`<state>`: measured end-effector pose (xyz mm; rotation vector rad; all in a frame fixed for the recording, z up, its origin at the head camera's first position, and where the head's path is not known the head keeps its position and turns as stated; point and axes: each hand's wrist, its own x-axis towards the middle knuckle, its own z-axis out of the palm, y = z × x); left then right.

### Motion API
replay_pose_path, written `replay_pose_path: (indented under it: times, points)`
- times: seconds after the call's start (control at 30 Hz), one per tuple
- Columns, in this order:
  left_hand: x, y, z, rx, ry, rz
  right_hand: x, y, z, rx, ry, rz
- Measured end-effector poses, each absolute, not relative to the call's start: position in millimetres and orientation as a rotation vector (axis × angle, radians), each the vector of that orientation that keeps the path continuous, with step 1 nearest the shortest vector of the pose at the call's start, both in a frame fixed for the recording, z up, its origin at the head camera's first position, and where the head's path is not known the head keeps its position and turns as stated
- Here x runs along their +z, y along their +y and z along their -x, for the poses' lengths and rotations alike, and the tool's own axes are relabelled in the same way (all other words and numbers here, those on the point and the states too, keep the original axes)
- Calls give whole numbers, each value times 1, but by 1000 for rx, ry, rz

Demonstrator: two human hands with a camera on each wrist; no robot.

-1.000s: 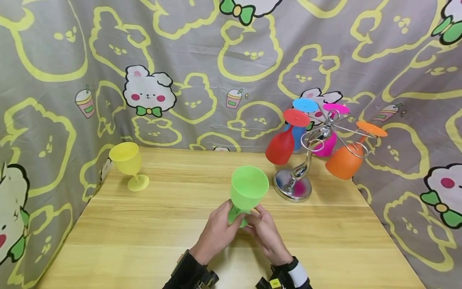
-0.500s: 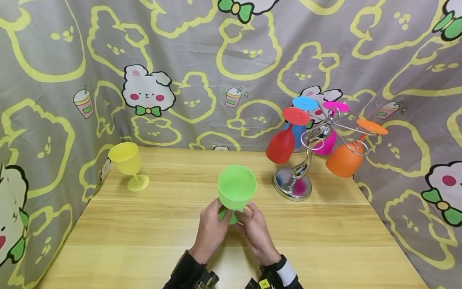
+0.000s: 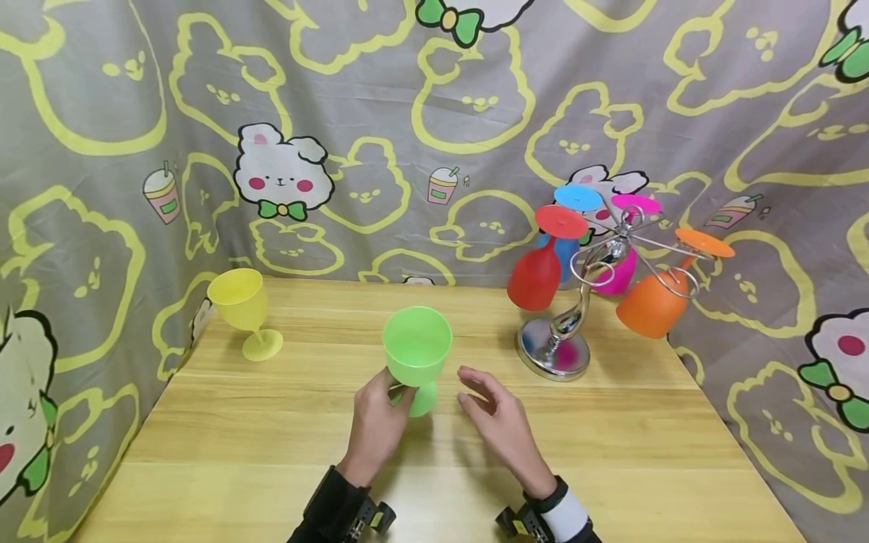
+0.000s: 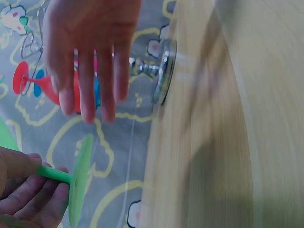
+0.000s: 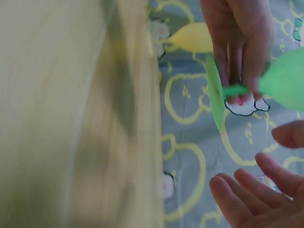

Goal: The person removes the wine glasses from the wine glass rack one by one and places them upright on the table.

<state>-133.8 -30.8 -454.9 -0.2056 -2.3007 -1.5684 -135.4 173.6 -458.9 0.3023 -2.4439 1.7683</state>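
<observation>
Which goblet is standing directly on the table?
The yellow goblet, at the far left of the table. The green goblet is in the left hand; the red, blue, pink and orange ones hang upside down from the metal rack.

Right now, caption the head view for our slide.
Left hand holds a green goblet above the table; right hand hovers beside it.

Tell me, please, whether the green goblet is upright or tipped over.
Roughly upright: the green goblet opens upward and its foot faces the table below; the left hand pinches its stem.
</observation>
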Motion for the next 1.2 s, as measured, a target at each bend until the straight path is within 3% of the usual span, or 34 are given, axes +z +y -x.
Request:
replay_pose_path:
  times: [0.23,0.57,1.2]
  points:
    - [-459,-52,143,-1469,-2351,112,-447,199,135,1149,-2626,-446]
    - [-462,-90,159,-1412,-2444,-91,-442,225,128,807,-2734,-444]
    - [-475,-145,193,-1262,-2646,-207,-450,245,123,683,-2807,-451]
